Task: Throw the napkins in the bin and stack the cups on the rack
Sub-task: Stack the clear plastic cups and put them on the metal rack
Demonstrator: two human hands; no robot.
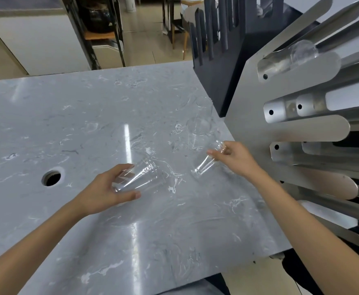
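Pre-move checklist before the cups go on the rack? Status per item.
1. Left hand grip on clear cup: ok, fingers wrapped around its narrow end.
2. Right hand grip on second clear cup: ok, pinched near one end.
3. Both cups off the countertop: cannot tell.
4. Free slots on steel rack: ok, several open.
5. More cups left on counter: not ok, some remain by the rack.
6. Napkins cleared: cannot tell; none visible.
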